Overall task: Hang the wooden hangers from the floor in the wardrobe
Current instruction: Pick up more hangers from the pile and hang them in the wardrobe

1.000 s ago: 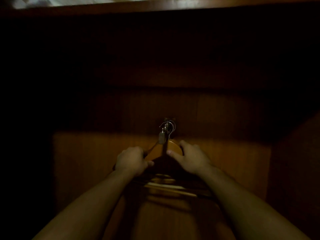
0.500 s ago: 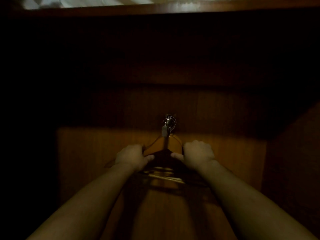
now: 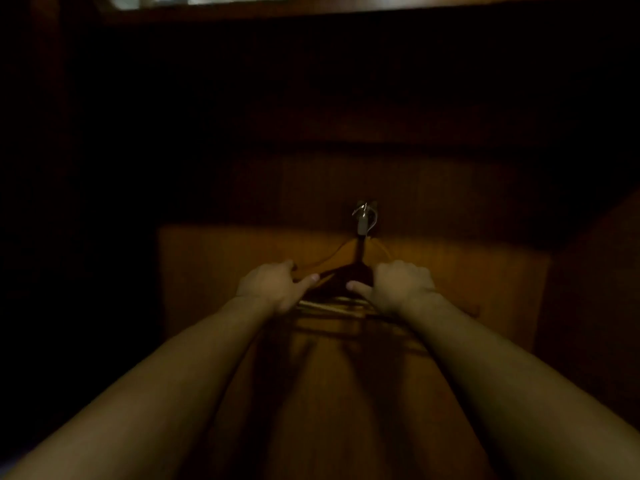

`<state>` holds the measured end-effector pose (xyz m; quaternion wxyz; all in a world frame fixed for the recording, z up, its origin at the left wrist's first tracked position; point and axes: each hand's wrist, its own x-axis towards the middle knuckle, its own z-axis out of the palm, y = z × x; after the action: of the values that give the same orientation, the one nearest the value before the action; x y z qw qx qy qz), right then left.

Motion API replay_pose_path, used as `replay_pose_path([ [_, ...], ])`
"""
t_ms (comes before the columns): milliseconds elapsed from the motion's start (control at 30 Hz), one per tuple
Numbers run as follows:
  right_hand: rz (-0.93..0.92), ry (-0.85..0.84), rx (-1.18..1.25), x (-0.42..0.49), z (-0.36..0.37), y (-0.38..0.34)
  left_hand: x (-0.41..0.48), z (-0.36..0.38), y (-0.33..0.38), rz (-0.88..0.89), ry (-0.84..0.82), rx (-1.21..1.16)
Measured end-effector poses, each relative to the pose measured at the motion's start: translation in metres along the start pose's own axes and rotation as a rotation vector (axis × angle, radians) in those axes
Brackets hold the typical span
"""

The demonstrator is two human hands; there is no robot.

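Note:
Inside the dim wardrobe a bunch of wooden hangers (image 3: 341, 275) hangs with its metal hooks (image 3: 363, 216) gathered at a fitting on the back panel. My left hand (image 3: 273, 285) grips the left shoulders of the bunch, thumb pointing inward. My right hand (image 3: 398, 285) grips the right shoulders, fingers curled over the top. Pale lower bars (image 3: 332, 306) of the hangers show between my wrists. How the hooks sit on the fitting is too dark to tell.
The wardrobe's wooden back panel (image 3: 467, 265) is lit orange behind the hangers. A side wall (image 3: 595, 289) stands at the right, and a dark top edge (image 3: 346, 8) runs across above. The left side is in deep shadow.
Both hands have moved a little up and deeper into the wardrobe with the hangers. My right hand, earlier lying flatter on the bunch, now curls round it.

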<state>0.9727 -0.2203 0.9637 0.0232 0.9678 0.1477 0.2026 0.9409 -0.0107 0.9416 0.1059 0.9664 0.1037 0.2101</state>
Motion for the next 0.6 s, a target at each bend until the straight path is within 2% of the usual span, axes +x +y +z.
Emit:
replay_pose_path([
  [300,-0.103,-0.031,0.097,-0.022,0.005,-0.065,-0.046,-0.022,-0.054,-0.073,-0.060,0.062],
  [600,-0.308,-0.102,0.181,-0.037,0.009,-0.148,-0.107,-0.036,-0.111,-0.303,-0.057,0.089],
])
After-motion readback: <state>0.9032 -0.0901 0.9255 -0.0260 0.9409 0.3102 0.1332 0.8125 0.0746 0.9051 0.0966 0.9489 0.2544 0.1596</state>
